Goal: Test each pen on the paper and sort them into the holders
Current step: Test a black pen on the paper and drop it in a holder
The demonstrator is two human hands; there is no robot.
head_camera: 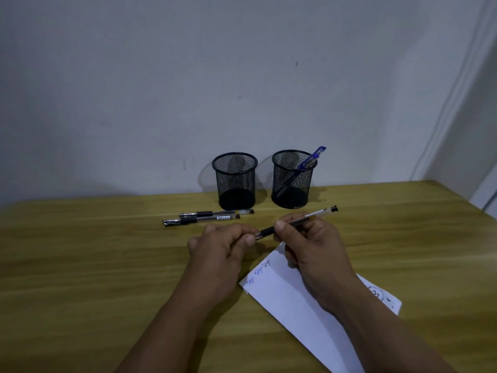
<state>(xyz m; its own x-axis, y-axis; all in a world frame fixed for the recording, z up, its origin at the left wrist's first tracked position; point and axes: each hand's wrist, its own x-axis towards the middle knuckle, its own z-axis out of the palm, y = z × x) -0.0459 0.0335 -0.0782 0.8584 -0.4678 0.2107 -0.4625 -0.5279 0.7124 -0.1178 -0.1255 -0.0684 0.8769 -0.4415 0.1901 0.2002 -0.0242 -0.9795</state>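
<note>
Head view: right hand (309,238) grips a black pen (295,222); left hand (223,243) pinches its tip end, perhaps the cap, above the paper (295,305).

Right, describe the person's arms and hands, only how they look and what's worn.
Both forearms are bare as far as the frame shows: no sleeves in view. The left hand and right hand wear no gloves, and no rings, watch or bands show. Fingernails are short and unpainted. No markings visible.
</note>
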